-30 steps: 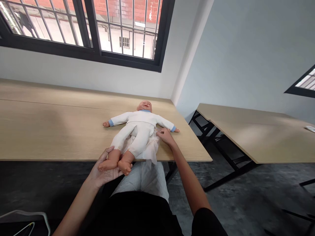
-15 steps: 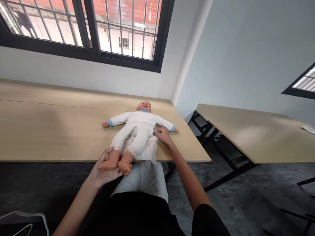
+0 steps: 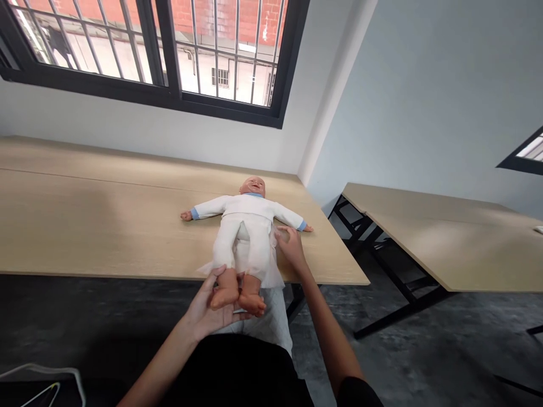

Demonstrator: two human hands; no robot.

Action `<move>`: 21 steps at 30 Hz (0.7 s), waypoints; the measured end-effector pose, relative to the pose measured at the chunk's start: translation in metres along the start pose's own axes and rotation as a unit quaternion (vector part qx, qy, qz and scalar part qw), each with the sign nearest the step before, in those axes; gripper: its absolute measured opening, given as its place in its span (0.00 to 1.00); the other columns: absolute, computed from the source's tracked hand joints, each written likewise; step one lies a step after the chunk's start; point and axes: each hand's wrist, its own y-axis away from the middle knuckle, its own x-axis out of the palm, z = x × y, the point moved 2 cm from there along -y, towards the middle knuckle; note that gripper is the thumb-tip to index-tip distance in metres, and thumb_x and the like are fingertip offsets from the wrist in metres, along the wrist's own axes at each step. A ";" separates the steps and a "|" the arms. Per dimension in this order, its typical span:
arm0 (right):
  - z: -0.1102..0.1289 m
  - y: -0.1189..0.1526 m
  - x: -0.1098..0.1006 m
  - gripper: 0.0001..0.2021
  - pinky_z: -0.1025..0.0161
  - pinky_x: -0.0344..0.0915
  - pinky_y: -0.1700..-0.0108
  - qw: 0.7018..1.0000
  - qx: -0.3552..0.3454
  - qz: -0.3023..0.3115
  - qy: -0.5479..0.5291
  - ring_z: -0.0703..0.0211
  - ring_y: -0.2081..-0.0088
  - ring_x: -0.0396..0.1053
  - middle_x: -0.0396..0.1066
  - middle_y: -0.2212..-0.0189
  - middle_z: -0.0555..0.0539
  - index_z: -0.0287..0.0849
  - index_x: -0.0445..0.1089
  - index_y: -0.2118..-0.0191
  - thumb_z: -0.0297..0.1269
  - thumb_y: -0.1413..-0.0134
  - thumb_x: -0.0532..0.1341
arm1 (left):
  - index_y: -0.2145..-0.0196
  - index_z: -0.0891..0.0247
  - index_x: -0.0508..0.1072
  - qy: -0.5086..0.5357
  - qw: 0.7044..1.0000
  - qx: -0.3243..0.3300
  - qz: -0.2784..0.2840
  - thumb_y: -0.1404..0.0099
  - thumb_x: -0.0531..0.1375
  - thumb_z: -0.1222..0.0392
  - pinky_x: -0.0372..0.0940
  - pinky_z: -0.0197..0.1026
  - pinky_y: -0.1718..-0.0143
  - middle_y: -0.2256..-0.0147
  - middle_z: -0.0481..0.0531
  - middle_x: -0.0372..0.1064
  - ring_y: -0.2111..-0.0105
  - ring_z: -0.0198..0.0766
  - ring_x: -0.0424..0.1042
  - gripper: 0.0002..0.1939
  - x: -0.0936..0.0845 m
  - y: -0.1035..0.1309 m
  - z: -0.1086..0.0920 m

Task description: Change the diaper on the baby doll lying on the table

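Note:
A baby doll [image 3: 250,226] in a white top and white leggings with blue collar and cuffs lies face up, its head toward the wall and its feet past the table's front edge. Sheer pale fabric [image 3: 275,271] spreads beneath its hips and legs. My left hand [image 3: 214,308] is wrapped round the doll's lower legs from below, some fingers hidden behind them. Beside the doll's hip, my right hand [image 3: 291,243] has its thumb and fingers apart, near the sheer fabric, with nothing visibly held.
The wooden table [image 3: 106,226] stands against the wall under a barred window [image 3: 229,51]. A second table [image 3: 424,226] is to the right, past a gap. White hangers [image 3: 51,370] show at the lower left.
The doll's legs and my left hand have moved right, and the legs now lie straighter. My right hand has let go of the sheer fabric. The view has shifted slightly.

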 end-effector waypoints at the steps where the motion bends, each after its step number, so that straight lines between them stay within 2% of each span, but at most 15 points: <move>1: 0.005 0.009 -0.004 0.14 0.46 0.59 0.41 0.999 0.003 -0.027 -0.017 0.46 0.47 0.66 0.73 0.55 0.39 0.39 0.72 0.59 0.44 0.41 0.57 | 0.54 0.66 0.72 -0.005 1.000 -0.006 0.017 0.36 0.59 0.38 0.60 0.56 0.44 0.54 0.66 0.77 0.52 0.57 0.76 0.27 0.001 -0.004 0.005; 4: 0.030 0.041 -0.015 0.16 0.47 0.61 0.42 0.998 -0.002 -0.041 -0.051 0.48 0.49 0.68 0.72 0.55 0.40 0.41 0.71 0.57 0.47 0.39 0.56 | 0.55 0.72 0.73 -0.016 0.998 -0.031 0.059 0.36 0.54 0.33 0.61 0.51 0.44 0.52 0.71 0.76 0.50 0.55 0.75 0.34 0.002 -0.015 0.016; 7: 0.058 0.072 -0.019 0.23 0.49 0.67 0.47 0.998 0.024 0.016 -0.053 0.48 0.52 0.70 0.68 0.50 0.39 0.41 0.66 0.48 0.53 0.42 0.59 | 0.54 0.74 0.74 -0.013 0.996 -0.034 0.078 0.34 0.52 0.32 0.61 0.50 0.45 0.53 0.72 0.76 0.50 0.54 0.74 0.37 0.003 -0.021 0.022; 9: 0.071 0.087 -0.017 0.32 0.47 0.66 0.45 0.997 0.036 0.058 -0.026 0.45 0.46 0.67 0.64 0.45 0.37 0.41 0.60 0.41 0.53 0.46 0.63 | 0.54 0.72 0.75 0.000 0.997 -0.027 0.074 0.34 0.53 0.34 0.63 0.50 0.48 0.56 0.69 0.77 0.53 0.54 0.76 0.35 0.004 -0.025 0.025; 11: 0.076 0.095 -0.016 0.35 0.45 0.64 0.42 0.997 0.040 0.072 0.001 0.42 0.41 0.63 0.60 0.42 0.35 0.40 0.55 0.37 0.50 0.47 0.63 | 0.55 0.68 0.76 0.015 0.998 -0.025 0.058 0.34 0.56 0.36 0.64 0.50 0.50 0.59 0.64 0.78 0.57 0.52 0.77 0.30 0.005 -0.029 0.029; 14: 0.072 0.092 -0.021 0.34 0.45 0.61 0.40 0.997 0.039 0.059 0.013 0.43 0.40 0.61 0.60 0.42 0.36 0.40 0.54 0.36 0.44 0.46 0.62 | 0.54 0.65 0.76 0.023 0.998 -0.037 0.045 0.36 0.58 0.36 0.65 0.52 0.50 0.59 0.62 0.78 0.57 0.53 0.77 0.28 0.007 -0.035 0.035; 17: 0.064 0.078 -0.038 0.32 0.47 0.61 0.39 0.998 0.027 0.044 0.019 0.44 0.41 0.62 0.62 0.43 0.38 0.42 0.55 0.38 0.44 0.46 0.61 | 0.49 0.62 0.74 0.008 0.999 -0.037 0.022 0.36 0.59 0.36 0.66 0.56 0.51 0.55 0.62 0.77 0.53 0.56 0.76 0.29 0.006 -0.033 0.032; 21: 0.052 0.064 -0.063 0.30 0.49 0.61 0.40 0.992 -0.016 0.110 0.067 0.46 0.42 0.64 0.62 0.44 0.39 0.44 0.58 0.38 0.43 0.45 0.61 | 0.60 0.66 0.77 -0.044 0.998 -0.036 -0.025 0.34 0.59 0.40 0.68 0.53 0.53 0.53 0.62 0.76 0.52 0.56 0.75 0.24 -0.003 -0.012 0.012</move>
